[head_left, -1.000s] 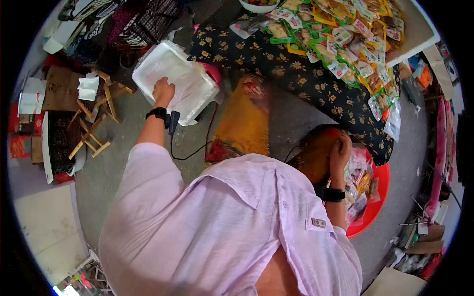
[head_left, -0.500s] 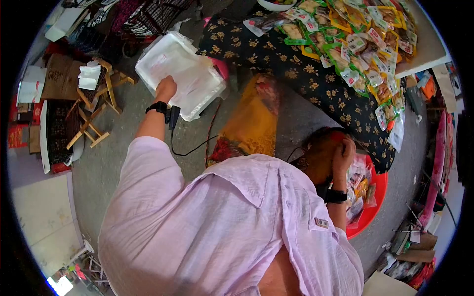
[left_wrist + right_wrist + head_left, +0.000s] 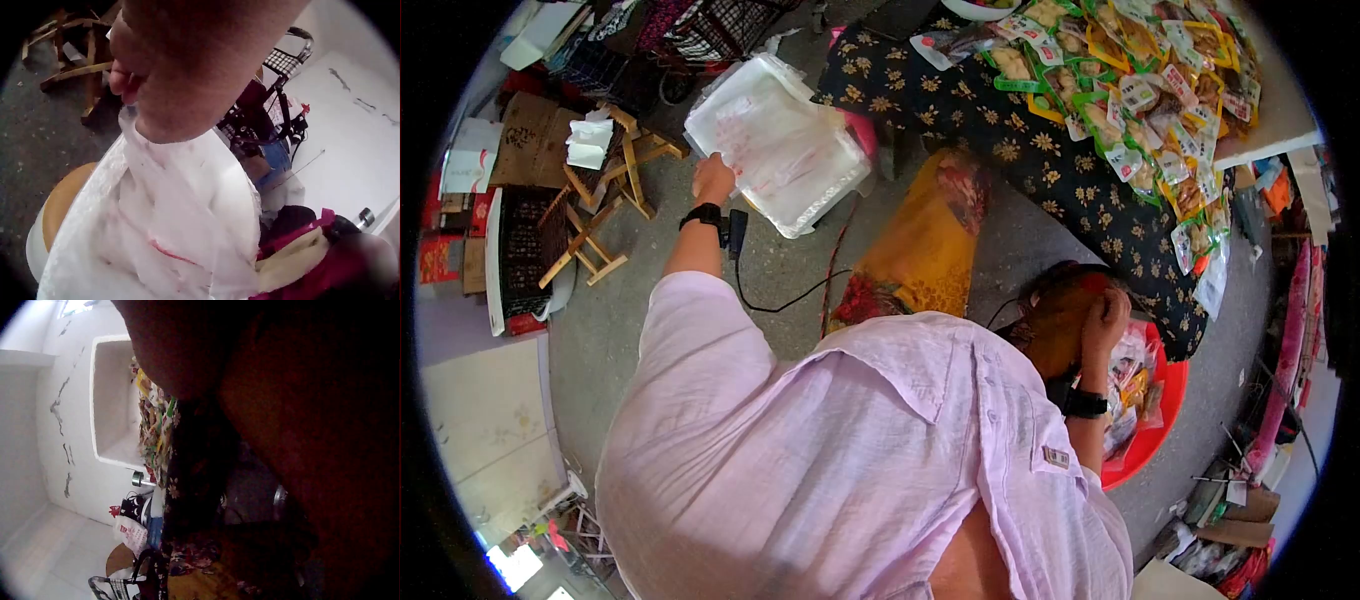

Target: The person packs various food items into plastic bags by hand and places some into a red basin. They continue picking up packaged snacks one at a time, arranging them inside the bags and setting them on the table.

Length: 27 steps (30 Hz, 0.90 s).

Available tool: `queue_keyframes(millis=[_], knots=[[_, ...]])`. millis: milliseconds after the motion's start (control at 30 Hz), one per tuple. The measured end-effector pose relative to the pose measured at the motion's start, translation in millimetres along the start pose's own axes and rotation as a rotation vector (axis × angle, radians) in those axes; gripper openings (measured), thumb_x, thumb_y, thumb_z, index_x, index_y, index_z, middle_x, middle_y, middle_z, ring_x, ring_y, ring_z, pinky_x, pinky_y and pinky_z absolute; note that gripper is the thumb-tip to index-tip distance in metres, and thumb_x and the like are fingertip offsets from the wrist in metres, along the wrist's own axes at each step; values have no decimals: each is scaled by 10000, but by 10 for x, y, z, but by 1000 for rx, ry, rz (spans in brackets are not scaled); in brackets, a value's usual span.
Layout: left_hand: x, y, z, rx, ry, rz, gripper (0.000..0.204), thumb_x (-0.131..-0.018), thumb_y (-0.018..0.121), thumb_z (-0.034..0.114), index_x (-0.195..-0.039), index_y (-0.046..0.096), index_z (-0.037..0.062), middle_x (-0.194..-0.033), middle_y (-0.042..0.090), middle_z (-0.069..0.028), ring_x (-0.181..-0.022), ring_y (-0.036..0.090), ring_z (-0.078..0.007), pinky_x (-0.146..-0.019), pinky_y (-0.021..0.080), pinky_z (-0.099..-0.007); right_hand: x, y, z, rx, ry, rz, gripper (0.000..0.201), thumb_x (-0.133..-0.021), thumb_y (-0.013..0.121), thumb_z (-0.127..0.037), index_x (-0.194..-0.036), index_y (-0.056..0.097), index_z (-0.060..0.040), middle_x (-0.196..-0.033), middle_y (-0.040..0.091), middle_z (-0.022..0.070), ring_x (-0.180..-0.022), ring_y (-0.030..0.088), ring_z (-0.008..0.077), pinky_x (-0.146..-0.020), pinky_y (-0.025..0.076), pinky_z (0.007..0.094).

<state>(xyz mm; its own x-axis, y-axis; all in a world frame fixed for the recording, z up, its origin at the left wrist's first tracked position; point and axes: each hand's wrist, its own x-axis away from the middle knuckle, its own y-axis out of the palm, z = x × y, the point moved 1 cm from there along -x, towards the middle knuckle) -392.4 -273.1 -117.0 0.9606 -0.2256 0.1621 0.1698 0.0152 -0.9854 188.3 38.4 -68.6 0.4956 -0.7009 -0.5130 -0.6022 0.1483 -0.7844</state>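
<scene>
In the head view my left hand (image 3: 713, 178) is at the left edge of a white foam box (image 3: 808, 222) lined with thin clear plastic. Close up in the left wrist view, the curled fingers (image 3: 120, 80) pinch a corner of that plastic sheet (image 3: 169, 206), drawing it up into folds with faint red marks. My right hand (image 3: 1106, 322) rests on the right knee, fingers loosely bent, holding nothing. Most of the right wrist view is dark, filled by the hand and forearm.
Packaged food packets (image 3: 1145, 110) are heaped on a table with a black flowered cloth (image 3: 1025, 150). A red tub (image 3: 1172, 400) of packets stands beside the right leg. A wooden folding stool (image 3: 635, 165) and a wheeled cart (image 3: 725, 30) stand left and behind the box.
My left hand has moved from over the middle of the box to its left edge, and now pinches the plastic. The right hand stays on the knee; the head view has shifted slightly.
</scene>
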Motion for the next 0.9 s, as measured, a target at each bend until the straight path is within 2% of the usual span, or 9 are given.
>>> queue_keyframes(millis=[100, 200, 267, 400, 500, 700, 767, 800, 900], knots=[[-99, 37, -82, 263, 17, 147, 335, -717, 476, 125, -1035, 469, 19, -1062, 466, -174, -1011, 426, -335, -802, 383, -385, -7, 1, -19, 14, -2, -4, 149, -652, 508, -2, -800, 510, -7, -880, 531, 152, -887, 476, 323, -799, 365, 379], [-95, 92, -147, 683, -113, 257, 334, -701, 461, 99, -1020, 465, -1, -998, 503, -195, -924, 488, -334, -753, 410, -402, -12, 3, -17, 11, 8, -10, 149, -652, 510, -3, -801, 509, -5, -886, 529, 153, -894, 474, 324, -805, 362, 378], [-484, 433, -475, 381, -21, 218, 302, -707, 463, 115, -983, 483, -7, -951, 525, -191, -875, 516, -322, -719, 420, -410, -5, 12, -7, 11, 15, -14, 149, -655, 511, -6, -804, 509, -4, -891, 528, 154, -899, 471, 324, -810, 359, 378], [-602, 341, -481, -134, 41, 3, 217, -728, 455, 135, -866, 523, -17, -834, 566, -168, -758, 558, -300, -614, 435, -387, -24, 12, -39, 20, 27, -22, 144, -665, 515, -17, -808, 511, -1, -902, 527, 154, -908, 467, 323, -815, 356, 377], [-465, 324, -464, 490, -163, 266, 184, -730, 473, 148, -789, 538, -14, -759, 572, -150, -649, 563, -278, -528, 427, -349, -28, 16, -49, 23, 34, -31, 132, -672, 518, -28, -802, 515, -1, -900, 529, 154, -909, 468, 322, -815, 356, 376], [-346, 323, -389, 802, -186, -2, 194, -701, 498, 171, -796, 547, 10, -711, 567, -139, -586, 534, -271, -534, 419, -341, -37, 11, -55, 16, 17, -26, 127, -664, 518, -25, -789, 519, 2, -877, 537, 152, -894, 478, 319, -808, 362, 374], [-677, 693, -602, 610, 71, 236, 183, -697, 487, 158, -785, 537, 6, -703, 567, -138, -595, 539, -259, -540, 416, -346, -36, 7, -50, 15, 11, -13, 133, -660, 517, -20, -791, 520, 3, -876, 538, 151, -891, 480, 317, -807, 363, 374], [-646, 673, -583, 574, 97, 301, 177, -694, 483, 151, -780, 533, 5, -705, 568, -138, -600, 541, -251, -544, 416, -346, -30, 7, -43, 15, 8, -9, 136, -658, 516, -17, -792, 520, 3, -878, 538, 151, -891, 480, 316, -807, 363, 374], [-466, 463, -448, 589, -36, 399, 156, -685, 476, 131, -763, 524, 5, -727, 572, -139, -617, 546, -226, -557, 419, -345, -18, 20, -12, 28, 10, -14, 143, -655, 514, -12, -797, 520, 4, -883, 538, 149, -891, 481, 316, -808, 365, 372]])
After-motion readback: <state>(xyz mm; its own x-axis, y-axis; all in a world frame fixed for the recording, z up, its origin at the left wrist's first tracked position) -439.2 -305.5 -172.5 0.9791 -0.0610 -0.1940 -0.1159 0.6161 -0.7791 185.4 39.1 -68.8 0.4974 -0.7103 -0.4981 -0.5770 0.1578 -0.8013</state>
